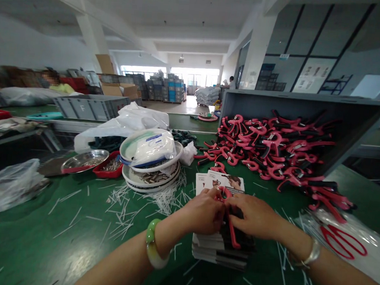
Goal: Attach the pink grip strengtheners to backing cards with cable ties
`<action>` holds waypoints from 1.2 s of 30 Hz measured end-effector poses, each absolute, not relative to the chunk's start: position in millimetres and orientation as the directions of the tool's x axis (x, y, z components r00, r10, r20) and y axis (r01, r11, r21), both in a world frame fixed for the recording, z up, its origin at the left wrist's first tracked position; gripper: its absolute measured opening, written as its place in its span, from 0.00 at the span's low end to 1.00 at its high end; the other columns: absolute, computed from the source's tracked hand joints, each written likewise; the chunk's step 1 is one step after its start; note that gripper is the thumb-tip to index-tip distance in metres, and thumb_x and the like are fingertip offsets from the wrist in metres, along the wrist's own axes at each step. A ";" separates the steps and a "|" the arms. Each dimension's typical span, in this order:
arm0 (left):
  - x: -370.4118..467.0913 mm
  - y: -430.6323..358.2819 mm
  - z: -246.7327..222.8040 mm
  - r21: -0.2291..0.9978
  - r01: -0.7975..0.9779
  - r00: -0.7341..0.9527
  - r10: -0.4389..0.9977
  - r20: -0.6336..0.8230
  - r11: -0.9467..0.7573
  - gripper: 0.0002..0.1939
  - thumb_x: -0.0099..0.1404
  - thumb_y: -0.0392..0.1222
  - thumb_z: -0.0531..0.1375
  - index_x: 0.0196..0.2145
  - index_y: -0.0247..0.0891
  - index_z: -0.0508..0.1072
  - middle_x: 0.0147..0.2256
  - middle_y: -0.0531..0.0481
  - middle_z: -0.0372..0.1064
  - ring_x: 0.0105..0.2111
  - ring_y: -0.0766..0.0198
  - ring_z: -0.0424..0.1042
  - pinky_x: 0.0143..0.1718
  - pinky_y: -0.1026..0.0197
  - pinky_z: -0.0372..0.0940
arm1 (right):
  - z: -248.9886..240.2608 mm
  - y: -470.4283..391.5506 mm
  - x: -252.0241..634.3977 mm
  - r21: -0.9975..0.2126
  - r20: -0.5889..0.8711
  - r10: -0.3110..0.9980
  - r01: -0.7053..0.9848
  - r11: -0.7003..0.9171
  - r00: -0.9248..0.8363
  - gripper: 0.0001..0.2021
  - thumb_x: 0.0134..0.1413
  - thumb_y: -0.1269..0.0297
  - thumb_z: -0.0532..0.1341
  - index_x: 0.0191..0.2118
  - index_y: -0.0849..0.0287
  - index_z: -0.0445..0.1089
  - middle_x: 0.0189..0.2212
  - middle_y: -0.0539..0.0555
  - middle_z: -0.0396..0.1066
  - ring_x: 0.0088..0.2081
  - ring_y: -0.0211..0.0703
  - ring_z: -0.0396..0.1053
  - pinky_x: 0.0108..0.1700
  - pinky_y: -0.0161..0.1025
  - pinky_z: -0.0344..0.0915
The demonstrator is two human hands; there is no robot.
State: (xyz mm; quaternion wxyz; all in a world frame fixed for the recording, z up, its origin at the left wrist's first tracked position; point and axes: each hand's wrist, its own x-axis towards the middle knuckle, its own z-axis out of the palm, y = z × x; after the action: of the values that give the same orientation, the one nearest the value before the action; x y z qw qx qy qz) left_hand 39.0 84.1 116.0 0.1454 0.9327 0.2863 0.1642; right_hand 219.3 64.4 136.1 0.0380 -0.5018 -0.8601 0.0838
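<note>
A stack of printed cards lies on the green table in front of me. On its top card rests a red and black tool, its handle pointing toward me. My left hand, fingers curled, pinches at the upper part of the tool; what is between the fingertips is too small to make out. From the right, my right hand holds the same tool with thumb and fingers bent around it. Many similar red and black tools spill from a grey crate behind my right hand.
White ties are scattered over the green table. Stacked plates with metal parts, a red tray and a metal dish stand left. Red-handled scissors lie right on plastic. A person is far left.
</note>
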 end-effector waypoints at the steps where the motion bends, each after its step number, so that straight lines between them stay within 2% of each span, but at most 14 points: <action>1: 38.3 83.8 112.7 0.400 0.481 0.760 0.598 0.253 -0.780 0.03 0.52 0.34 0.58 0.27 0.37 0.71 0.39 0.43 0.66 0.42 0.54 0.66 0.44 0.55 0.64 | 136.7 64.5 219.4 -0.173 -0.019 0.864 0.852 0.494 -0.504 0.08 0.48 0.66 0.55 0.33 0.55 0.71 0.34 0.53 0.72 0.37 0.45 0.68 0.36 0.38 0.59; 5: 33.1 80.8 96.3 0.572 0.437 0.600 0.699 0.390 -0.694 0.06 0.58 0.33 0.54 0.33 0.37 0.71 0.44 0.43 0.66 0.44 0.59 0.67 0.48 0.57 0.63 | 141.6 62.9 214.5 -0.079 -0.022 0.838 0.837 0.542 -0.545 0.09 0.48 0.61 0.57 0.33 0.55 0.74 0.36 0.55 0.71 0.40 0.49 0.69 0.38 0.40 0.61; 8: 30.7 79.4 86.8 0.648 0.412 0.503 0.753 0.424 -0.641 0.06 0.60 0.34 0.55 0.34 0.37 0.70 0.45 0.42 0.65 0.46 0.59 0.66 0.49 0.56 0.63 | 146.5 59.4 202.0 0.042 -0.048 0.833 0.832 0.553 -0.551 0.10 0.44 0.60 0.60 0.33 0.58 0.75 0.36 0.58 0.71 0.39 0.53 0.69 0.36 0.43 0.63; 12: 31.2 81.0 81.4 0.682 0.385 0.479 0.766 0.429 -0.622 0.05 0.57 0.32 0.57 0.32 0.36 0.70 0.43 0.43 0.67 0.45 0.59 0.67 0.48 0.59 0.63 | 146.9 55.3 182.3 0.162 -0.064 0.828 0.813 0.559 -0.557 0.12 0.42 0.67 0.60 0.36 0.64 0.74 0.36 0.62 0.73 0.39 0.55 0.70 0.37 0.45 0.65; 15: 31.7 82.9 80.7 0.679 0.429 0.450 0.793 0.411 -0.596 0.04 0.56 0.32 0.57 0.31 0.36 0.70 0.42 0.44 0.68 0.45 0.59 0.67 0.49 0.57 0.62 | 140.8 53.5 173.4 0.222 -0.049 0.818 0.792 0.568 -0.573 0.14 0.45 0.72 0.58 0.40 0.67 0.74 0.36 0.63 0.74 0.38 0.53 0.71 0.35 0.43 0.66; 20: 29.7 82.2 81.1 0.669 0.477 0.442 0.813 0.379 -0.571 0.04 0.57 0.34 0.58 0.32 0.38 0.70 0.44 0.47 0.69 0.47 0.59 0.67 0.53 0.52 0.56 | 129.4 46.3 170.0 0.316 -0.078 0.774 0.721 0.617 -0.629 0.12 0.48 0.78 0.56 0.37 0.67 0.74 0.33 0.64 0.75 0.33 0.49 0.72 0.27 0.38 0.63; 24: 23.9 78.4 86.1 0.683 0.450 0.460 0.805 0.374 -0.575 0.03 0.56 0.36 0.60 0.31 0.39 0.71 0.44 0.48 0.70 0.46 0.60 0.67 0.51 0.55 0.57 | 122.2 46.8 183.5 0.332 0.047 0.729 0.699 0.634 -0.683 0.11 0.48 0.80 0.56 0.36 0.65 0.72 0.32 0.61 0.74 0.31 0.48 0.71 0.26 0.37 0.63; 26: 21.1 80.3 91.3 0.677 0.434 0.509 0.782 0.359 -0.594 0.05 0.57 0.43 0.61 0.31 0.39 0.73 0.43 0.49 0.72 0.45 0.60 0.68 0.49 0.57 0.59 | 118.7 52.8 195.5 0.267 0.147 0.757 0.763 0.589 -0.636 0.09 0.51 0.78 0.55 0.34 0.63 0.71 0.30 0.60 0.73 0.31 0.47 0.71 0.29 0.38 0.64; 29: 22.7 95.8 99.2 0.723 0.483 0.467 0.844 0.264 -0.493 0.17 0.62 0.54 0.54 0.33 0.40 0.74 0.35 0.51 0.74 0.36 0.62 0.71 0.40 0.61 0.64 | 112.5 63.3 210.6 0.038 0.288 0.815 0.856 0.515 -0.503 0.09 0.56 0.72 0.52 0.34 0.62 0.69 0.31 0.58 0.72 0.34 0.47 0.71 0.35 0.40 0.66; 31: 29.7 113.9 101.8 0.719 0.572 0.353 0.909 0.219 -0.395 0.20 0.64 0.55 0.50 0.37 0.40 0.75 0.36 0.50 0.75 0.34 0.62 0.72 0.37 0.62 0.64 | 107.2 66.8 214.9 -0.150 0.366 0.839 0.864 0.481 -0.403 0.10 0.58 0.69 0.50 0.35 0.61 0.67 0.34 0.58 0.72 0.36 0.45 0.71 0.38 0.40 0.65; 32: 34.8 123.6 102.1 0.683 0.623 0.323 0.921 0.218 -0.380 0.19 0.63 0.54 0.52 0.39 0.41 0.75 0.39 0.49 0.74 0.36 0.61 0.72 0.38 0.61 0.64 | 104.3 67.1 215.3 -0.239 0.394 0.849 0.852 0.466 -0.353 0.10 0.59 0.68 0.49 0.36 0.60 0.67 0.34 0.57 0.72 0.37 0.45 0.71 0.38 0.40 0.65; 36: 58.0 152.5 99.6 0.588 0.691 0.377 0.904 0.202 -0.420 0.15 0.56 0.53 0.60 0.40 0.47 0.77 0.41 0.51 0.74 0.38 0.58 0.72 0.38 0.61 0.64 | 91.4 65.4 211.1 -0.536 0.385 0.900 0.745 0.397 -0.203 0.09 0.58 0.64 0.50 0.36 0.58 0.67 0.30 0.53 0.72 0.32 0.42 0.70 0.35 0.39 0.64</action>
State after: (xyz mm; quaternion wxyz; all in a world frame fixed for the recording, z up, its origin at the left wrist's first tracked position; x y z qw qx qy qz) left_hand 58.0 152.5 99.6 0.2085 0.8031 0.4966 0.2547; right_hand 211.1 65.4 91.4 0.3327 -0.5363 -0.7668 0.1170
